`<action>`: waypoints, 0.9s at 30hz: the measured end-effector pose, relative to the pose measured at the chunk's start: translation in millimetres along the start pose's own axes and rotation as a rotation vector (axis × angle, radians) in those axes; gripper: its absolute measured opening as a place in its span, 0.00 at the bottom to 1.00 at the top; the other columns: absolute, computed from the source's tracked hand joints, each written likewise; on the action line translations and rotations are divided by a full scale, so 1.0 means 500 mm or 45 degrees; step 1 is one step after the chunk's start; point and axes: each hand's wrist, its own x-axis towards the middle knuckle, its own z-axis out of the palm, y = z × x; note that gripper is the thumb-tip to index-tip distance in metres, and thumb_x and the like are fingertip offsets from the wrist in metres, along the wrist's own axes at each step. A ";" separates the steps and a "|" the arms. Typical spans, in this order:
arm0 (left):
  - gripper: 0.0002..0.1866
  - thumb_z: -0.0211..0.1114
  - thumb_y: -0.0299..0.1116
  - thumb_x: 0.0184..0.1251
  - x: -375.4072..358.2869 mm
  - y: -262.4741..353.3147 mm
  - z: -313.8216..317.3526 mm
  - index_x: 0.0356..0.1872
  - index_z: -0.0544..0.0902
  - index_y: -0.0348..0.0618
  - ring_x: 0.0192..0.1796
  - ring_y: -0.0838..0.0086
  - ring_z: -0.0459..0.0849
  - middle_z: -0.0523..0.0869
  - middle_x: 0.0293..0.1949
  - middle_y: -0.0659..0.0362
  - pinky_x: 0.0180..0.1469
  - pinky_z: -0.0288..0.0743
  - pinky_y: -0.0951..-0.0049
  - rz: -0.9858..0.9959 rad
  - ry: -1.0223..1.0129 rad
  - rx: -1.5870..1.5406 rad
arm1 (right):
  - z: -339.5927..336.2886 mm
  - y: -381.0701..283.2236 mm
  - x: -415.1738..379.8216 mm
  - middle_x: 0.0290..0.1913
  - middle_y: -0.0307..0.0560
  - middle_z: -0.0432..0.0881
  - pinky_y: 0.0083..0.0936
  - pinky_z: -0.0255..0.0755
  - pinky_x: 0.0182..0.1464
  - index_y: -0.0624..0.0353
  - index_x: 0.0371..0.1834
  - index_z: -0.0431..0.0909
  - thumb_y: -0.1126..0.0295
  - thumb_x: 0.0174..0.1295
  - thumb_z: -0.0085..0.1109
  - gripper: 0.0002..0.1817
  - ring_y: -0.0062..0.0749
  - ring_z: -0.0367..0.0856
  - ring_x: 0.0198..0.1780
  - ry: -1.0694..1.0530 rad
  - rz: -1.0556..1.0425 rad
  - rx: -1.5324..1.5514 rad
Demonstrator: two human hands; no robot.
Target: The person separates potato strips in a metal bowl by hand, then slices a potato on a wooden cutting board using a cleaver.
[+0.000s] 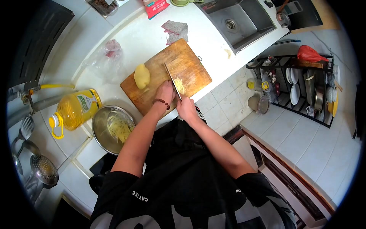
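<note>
My right hand [187,108] grips the handle of a kitchen knife [170,76], whose blade points away from me over the wooden cutting board [152,63]. Just left of the blade, my left hand [166,92] rests on the board with its fingers curled down; what lies under them is hidden. A beaded bracelet circles that wrist. Thin potato shreds [179,85] lie along the right side of the blade. A peeled potato [142,76] sits on the board's left part. More shreds fill part of a metal bowl [100,128] left of my forearms.
An oil jug [78,108] lies beside the bowl. A clear plastic bag [106,61] and a grey cloth [176,30] are on the white counter. The sink [244,23] is at the back right, a black dish rack [284,101] farther right. Ladles [44,168] hang at left.
</note>
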 end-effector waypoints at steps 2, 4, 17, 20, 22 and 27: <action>0.15 0.66 0.26 0.66 0.003 0.002 0.000 0.51 0.80 0.29 0.52 0.40 0.85 0.83 0.47 0.36 0.57 0.81 0.49 0.000 0.003 0.002 | 0.005 0.002 0.002 0.42 0.78 0.84 0.59 0.79 0.53 0.64 0.56 0.84 0.73 0.70 0.56 0.15 0.76 0.84 0.49 -0.001 0.004 -0.049; 0.15 0.66 0.26 0.66 0.000 0.002 -0.003 0.51 0.80 0.29 0.52 0.40 0.85 0.83 0.47 0.36 0.58 0.80 0.49 -0.009 0.005 0.006 | 0.016 0.012 0.013 0.42 0.78 0.84 0.59 0.78 0.53 0.64 0.56 0.84 0.73 0.70 0.56 0.15 0.76 0.83 0.49 0.002 0.004 -0.030; 0.13 0.70 0.31 0.67 -0.006 -0.019 0.013 0.45 0.80 0.33 0.48 0.42 0.86 0.85 0.44 0.39 0.51 0.82 0.49 -0.085 0.088 -0.127 | 0.006 0.009 -0.017 0.40 0.78 0.84 0.59 0.78 0.53 0.67 0.54 0.83 0.72 0.72 0.53 0.15 0.74 0.84 0.48 -0.002 -0.026 -0.052; 0.12 0.70 0.31 0.66 -0.014 -0.016 0.000 0.43 0.80 0.34 0.48 0.43 0.86 0.85 0.43 0.41 0.50 0.81 0.49 -0.112 0.062 -0.098 | 0.011 0.012 -0.013 0.39 0.77 0.84 0.59 0.78 0.52 0.68 0.53 0.83 0.72 0.72 0.53 0.14 0.74 0.84 0.47 -0.055 0.035 0.047; 0.12 0.71 0.30 0.66 -0.009 -0.018 0.005 0.43 0.80 0.35 0.47 0.43 0.86 0.85 0.43 0.41 0.50 0.81 0.49 -0.109 0.049 -0.098 | 0.017 0.014 -0.003 0.37 0.77 0.84 0.58 0.78 0.52 0.68 0.52 0.84 0.71 0.72 0.54 0.14 0.73 0.84 0.47 0.002 0.024 -0.057; 0.09 0.69 0.29 0.66 -0.017 -0.023 0.012 0.41 0.80 0.37 0.46 0.43 0.86 0.85 0.41 0.42 0.49 0.81 0.49 -0.124 0.105 -0.119 | 0.026 0.010 0.061 0.34 0.76 0.83 0.56 0.78 0.48 0.69 0.46 0.85 0.70 0.72 0.57 0.12 0.74 0.84 0.43 0.059 -0.133 0.016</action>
